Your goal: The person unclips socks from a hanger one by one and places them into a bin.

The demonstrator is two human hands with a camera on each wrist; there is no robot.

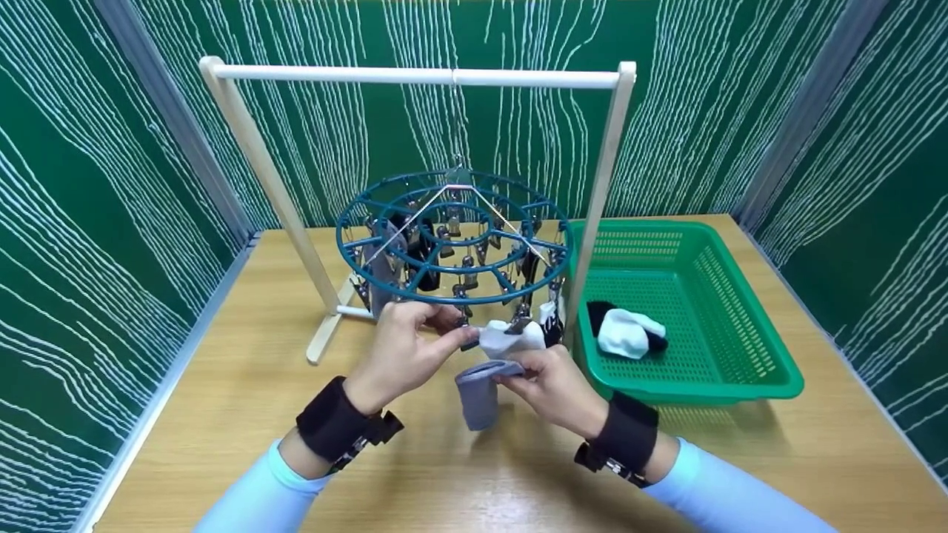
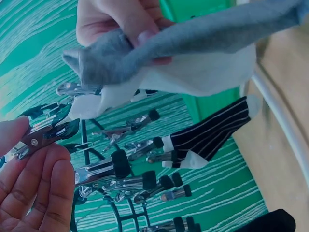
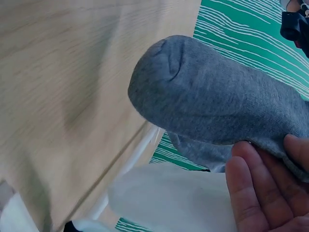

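Below the round teal tubular hanger, I've got the soft grey knit sock pinched in the right hand, fingers nearly closed. Left hand: fingers pinch a shiny black-tipped metal clip. Shallow bite on bulky knit could let it slip; crowding could snag the limp white fabric sock clipped alongside. Smooth wood-grained worktop underneath.

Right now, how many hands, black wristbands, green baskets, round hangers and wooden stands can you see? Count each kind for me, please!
Left hand and right hand: 2
Left wristband and right wristband: 2
Green basket: 1
Round hanger: 1
Wooden stand: 1
Total: 7
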